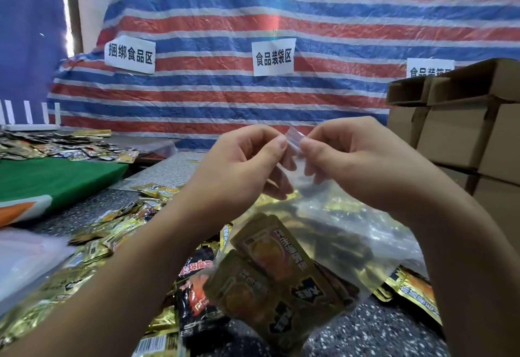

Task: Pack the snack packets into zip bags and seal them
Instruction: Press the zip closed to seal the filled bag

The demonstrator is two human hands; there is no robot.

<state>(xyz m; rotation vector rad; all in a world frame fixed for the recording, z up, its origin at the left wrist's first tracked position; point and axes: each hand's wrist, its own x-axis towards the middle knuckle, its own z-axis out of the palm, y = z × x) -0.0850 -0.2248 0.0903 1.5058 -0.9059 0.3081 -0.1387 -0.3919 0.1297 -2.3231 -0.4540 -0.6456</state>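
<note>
Pinching the top strip of the zip bag (295, 244), the left hand (242, 165) and the right hand (363, 168) meet in the air above the tabletop (374, 331). Both hands are closed, thumb against fingers, on the strip near one end, and they are just beside each other. The bag hangs down from them. Gold snack packets (270, 280) sit low inside it, so this looks like the sealing step.

To do it well, I think the two sides of the strip should line up first. Then the fingers should press hard and slide along to the far end, with no gaps left. The packets should stay low, away from the strip. More loose packets (112, 232) lie all over the tabletop, waiting for other bags.
</note>
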